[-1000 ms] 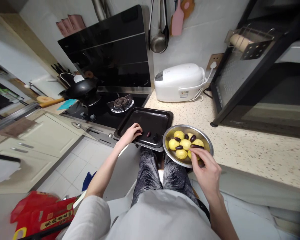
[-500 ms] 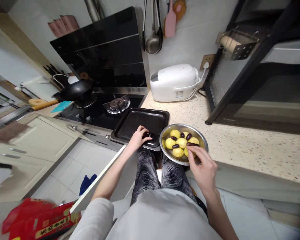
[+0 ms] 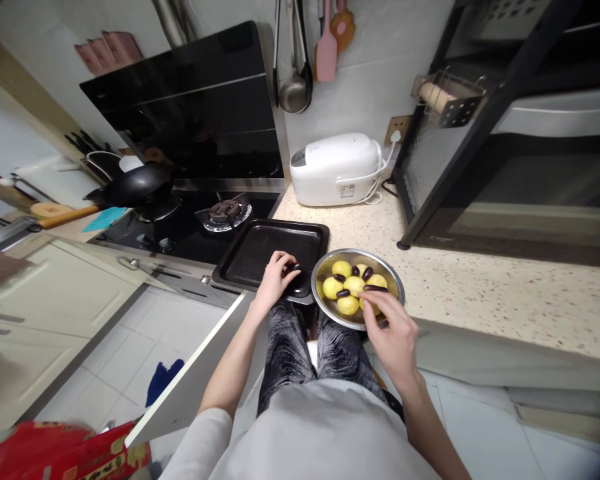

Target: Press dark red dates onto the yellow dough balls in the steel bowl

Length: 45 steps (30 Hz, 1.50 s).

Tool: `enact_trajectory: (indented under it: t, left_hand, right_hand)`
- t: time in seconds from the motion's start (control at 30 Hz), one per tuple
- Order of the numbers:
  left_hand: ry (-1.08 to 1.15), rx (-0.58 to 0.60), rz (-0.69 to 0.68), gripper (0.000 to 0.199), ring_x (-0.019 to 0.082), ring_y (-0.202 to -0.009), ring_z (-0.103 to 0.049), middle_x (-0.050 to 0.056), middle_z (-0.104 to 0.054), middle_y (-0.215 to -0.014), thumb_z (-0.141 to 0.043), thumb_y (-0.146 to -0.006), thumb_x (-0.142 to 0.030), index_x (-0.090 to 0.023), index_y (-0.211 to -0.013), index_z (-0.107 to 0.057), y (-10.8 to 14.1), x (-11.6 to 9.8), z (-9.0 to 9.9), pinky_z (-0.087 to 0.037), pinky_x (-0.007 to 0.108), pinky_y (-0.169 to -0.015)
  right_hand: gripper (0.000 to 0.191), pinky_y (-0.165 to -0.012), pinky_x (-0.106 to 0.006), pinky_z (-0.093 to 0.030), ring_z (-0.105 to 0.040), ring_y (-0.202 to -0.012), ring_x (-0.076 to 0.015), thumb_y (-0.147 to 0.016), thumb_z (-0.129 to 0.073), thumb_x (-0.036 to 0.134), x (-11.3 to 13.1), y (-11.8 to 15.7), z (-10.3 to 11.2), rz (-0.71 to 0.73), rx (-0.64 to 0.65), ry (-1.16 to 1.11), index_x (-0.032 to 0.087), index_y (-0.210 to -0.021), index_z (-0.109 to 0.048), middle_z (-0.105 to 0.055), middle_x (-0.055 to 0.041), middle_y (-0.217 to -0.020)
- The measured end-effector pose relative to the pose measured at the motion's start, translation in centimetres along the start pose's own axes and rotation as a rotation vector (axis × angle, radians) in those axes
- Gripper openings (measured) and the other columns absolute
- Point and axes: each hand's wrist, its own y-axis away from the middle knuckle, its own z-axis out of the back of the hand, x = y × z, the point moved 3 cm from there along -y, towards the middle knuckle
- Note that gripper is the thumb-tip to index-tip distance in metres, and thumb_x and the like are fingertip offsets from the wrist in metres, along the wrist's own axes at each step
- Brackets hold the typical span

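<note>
A black baking tray [image 3: 253,257] lies across the counter's edge beside the stove. Over its front right part, my left hand [image 3: 276,275] is closed on a small dark object [image 3: 293,268], perhaps a dark fruit; most of it is hidden by the fingers. To the right stands a steel bowl [image 3: 398,293] with several yellow round pieces [image 3: 348,305] and several small dark oval fruits [image 3: 343,293]. My right hand [image 3: 391,327] reaches over the bowl's front right side with its fingers pinched at a yellow piece; whether they grip it is unclear.
A white rice cooker [image 3: 336,170] stands behind the bowl. A black wok [image 3: 137,187] sits on the left burner, its wooden handle pointing left. A black rack [image 3: 415,193] rises at right. An open cabinet door [image 3: 195,373] juts out below.
The whole view has shifted slightly, moving the scene left. Both hands keep nearly the same places over the tray and the bowl; the left fingers have turned a little around the dark object.
</note>
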Motion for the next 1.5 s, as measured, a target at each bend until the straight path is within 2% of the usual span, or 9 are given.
enact_trajectory:
  t: [0.17, 0.27, 0.4, 0.57, 0.7, 0.83, 1.03, 1.23, 1.5]
  left_hand:
    - [0.247, -0.035, -0.048, 0.02, 0.018, -0.095, -0.062, 0.009, -0.058, -0.123, -0.072, -0.094, -0.036, -0.022, -0.107, -0.068, 1.4, -4.7, 0.3, -0.056, 0.024, -0.073]
    - [0.414, 0.024, -0.054, 0.023, 0.019, -0.102, -0.063, 0.011, -0.058, -0.126, -0.072, -0.094, -0.039, -0.023, -0.11, -0.069, 2.7, -6.8, -0.8, -0.057, 0.025, -0.077]
    - [0.62, 0.124, -0.075, 0.028, 0.023, -0.112, -0.063, 0.011, -0.058, -0.125, -0.076, -0.092, -0.039, -0.022, -0.113, -0.069, 3.7, -8.1, -2.8, -0.058, 0.029, -0.086]
    - [0.739, 0.127, -0.064, 0.027, 0.023, -0.113, -0.062, 0.011, -0.06, -0.121, -0.077, -0.091, -0.036, -0.019, -0.111, -0.069, 3.6, -8.3, -4.3, -0.055, 0.032, -0.094]
    - [0.78, 0.027, -0.039, 0.021, 0.022, -0.114, -0.063, 0.01, -0.061, -0.12, -0.072, -0.095, -0.035, -0.019, -0.109, -0.071, 3.5, -8.0, -4.6, -0.053, 0.033, -0.098]
    - [0.766, -0.05, -0.005, 0.02, 0.021, -0.113, -0.062, 0.01, -0.06, -0.12, -0.072, -0.094, -0.034, -0.02, -0.108, -0.071, 3.8, -7.4, -4.6, -0.054, 0.03, -0.093]
    - [0.731, -0.062, -0.015, 0.018, 0.021, -0.116, -0.062, 0.011, -0.06, -0.122, -0.07, -0.096, -0.032, -0.019, -0.108, -0.07, 4.1, -7.3, -4.4, -0.055, 0.029, -0.091]
    - [0.722, -0.066, -0.005, 0.018, 0.023, -0.117, -0.062, 0.012, -0.06, -0.122, -0.068, -0.096, -0.034, -0.02, -0.107, -0.07, 4.2, -7.5, -4.4, -0.056, 0.03, -0.089]
    - [0.706, -0.059, 0.006, 0.017, 0.022, -0.116, -0.063, 0.011, -0.06, -0.122, -0.067, -0.097, -0.034, -0.02, -0.106, -0.071, 4.4, -7.6, -4.5, -0.056, 0.03, -0.09]
  right_hand:
    - [0.024, -0.096, -0.04, -0.059, -0.074, -0.103, -0.0223, -0.1, -0.057, 0.015, 1.8, -0.6, -1.1, 0.024, 0.031, -0.036, 0.025, -0.112, -0.075, -0.078, -0.0059, -0.108]
    - [0.037, -0.106, -0.042, -0.056, -0.07, -0.117, -0.0221, -0.102, -0.052, 0.012, 2.6, -1.0, -1.7, 0.051, 0.091, -0.035, 0.027, -0.131, -0.07, -0.075, -0.0072, -0.124]
    - [0.047, -0.112, -0.042, -0.053, -0.064, -0.13, -0.0211, -0.105, -0.046, 0.013, 2.5, -1.1, -2.1, 0.096, 0.201, -0.034, 0.031, -0.145, -0.061, -0.068, -0.0066, -0.139]
    - [0.037, -0.104, -0.04, -0.057, -0.07, -0.116, -0.0212, -0.104, -0.051, 0.015, 1.8, -0.8, -1.9, 0.069, 0.131, -0.062, 0.029, -0.134, -0.069, -0.074, -0.0063, -0.123]
    - [0.024, -0.095, -0.039, -0.059, -0.072, -0.105, -0.0221, -0.101, -0.061, 0.019, 0.9, -0.8, -1.1, -0.042, -0.025, -0.037, 0.025, -0.121, -0.072, -0.077, -0.0063, -0.112]
    - [0.016, -0.09, -0.042, -0.058, -0.07, -0.1, -0.0243, -0.097, -0.067, 0.025, -0.4, -1.0, 0.1, -0.105, -0.129, 0.084, 0.023, -0.113, -0.072, -0.076, -0.0074, -0.106]
    - [0.011, -0.093, -0.045, -0.053, -0.061, -0.105, -0.0277, -0.094, -0.071, 0.027, -1.3, -0.4, 0.0, -0.108, -0.03, 0.232, 0.021, -0.102, -0.072, -0.071, -0.0091, -0.106]
    - [0.012, -0.098, -0.049, -0.049, -0.057, -0.112, -0.03, -0.092, -0.071, 0.026, -1.2, 0.0, -0.4, -0.148, 0.075, 0.284, 0.022, -0.103, -0.072, -0.068, -0.0094, -0.114]
    - [0.012, -0.098, -0.05, -0.048, -0.057, -0.112, -0.0307, -0.091, -0.072, 0.025, -1.3, 0.1, -0.4, -0.153, 0.102, 0.286, 0.023, -0.103, -0.071, -0.068, -0.0089, -0.115]
